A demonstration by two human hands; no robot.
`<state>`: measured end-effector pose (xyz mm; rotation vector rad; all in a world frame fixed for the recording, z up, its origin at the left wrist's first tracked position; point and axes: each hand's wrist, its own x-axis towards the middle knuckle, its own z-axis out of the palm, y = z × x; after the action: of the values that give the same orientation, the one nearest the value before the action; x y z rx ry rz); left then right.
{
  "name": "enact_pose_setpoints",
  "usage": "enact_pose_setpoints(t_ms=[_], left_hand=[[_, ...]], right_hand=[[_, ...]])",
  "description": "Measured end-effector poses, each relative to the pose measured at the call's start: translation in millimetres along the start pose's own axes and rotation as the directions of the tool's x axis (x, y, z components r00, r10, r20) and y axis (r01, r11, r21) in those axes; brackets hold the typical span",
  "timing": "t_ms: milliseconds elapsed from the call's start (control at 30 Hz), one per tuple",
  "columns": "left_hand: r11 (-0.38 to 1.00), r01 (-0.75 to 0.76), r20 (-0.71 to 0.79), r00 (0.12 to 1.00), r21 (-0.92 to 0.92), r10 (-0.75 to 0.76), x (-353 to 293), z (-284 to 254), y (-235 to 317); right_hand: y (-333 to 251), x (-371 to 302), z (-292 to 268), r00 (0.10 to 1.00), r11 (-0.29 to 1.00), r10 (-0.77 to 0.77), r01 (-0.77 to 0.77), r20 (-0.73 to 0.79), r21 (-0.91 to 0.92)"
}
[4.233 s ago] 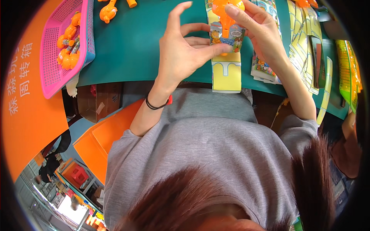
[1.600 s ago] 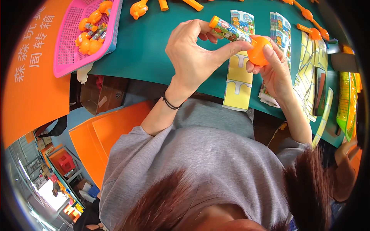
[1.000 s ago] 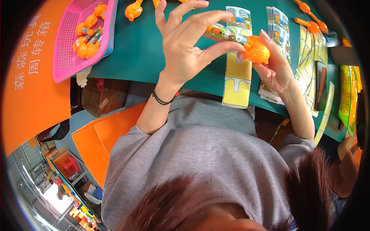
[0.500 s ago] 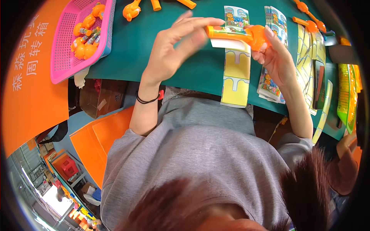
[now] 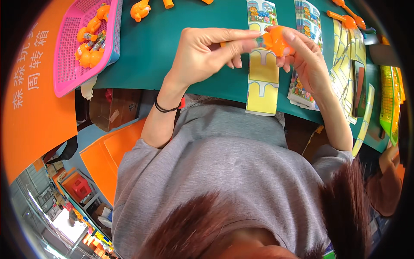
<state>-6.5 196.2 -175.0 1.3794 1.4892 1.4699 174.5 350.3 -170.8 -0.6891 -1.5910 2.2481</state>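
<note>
An orange plastic toy (image 5: pixel 279 42) with a rounded figure head and a tube handle is held level above the green table. My right hand (image 5: pixel 307 60) closes on its head from the right. My left hand (image 5: pixel 211 54) pinches the handle, its fingers covering most of the tube. A bit of colourful printed sticker shows between the left fingertips and the head. Beneath the toy lies a sticker strip (image 5: pixel 262 97), printed at its far end and bare yellow backing towards me, overhanging the table's near edge.
At the left stands a pink basket (image 5: pixel 60 82) with several orange toys in it. More orange toys (image 5: pixel 140 10) lie along the far side. Printed sticker sheets (image 5: pixel 307 30) are stacked right of the strip, beside yellow backing sheets (image 5: pixel 340 77). Another person's arm (image 5: pixel 384 194) shows at the right.
My left hand has gone from extended, blurred fingers beside the handle to a closed pinch round it. The white flap under the handle no longer shows. The toy's head has shifted slightly left.
</note>
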Motion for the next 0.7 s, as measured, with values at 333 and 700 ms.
enact_pose_setpoints(t_ms=[333,700], left_hand=[[0.976,0.134,0.038,0.989,0.171,-0.142,-2,17,4],[0.94,0.333,-0.083,0.941,0.072,-0.327,-14,0,8]], right_hand=[[0,0,2,0.986,0.913,-0.153,0.167,0.067,-0.373],[-5,9,9,0.964,0.907,-0.121,0.205,0.238,-0.368]])
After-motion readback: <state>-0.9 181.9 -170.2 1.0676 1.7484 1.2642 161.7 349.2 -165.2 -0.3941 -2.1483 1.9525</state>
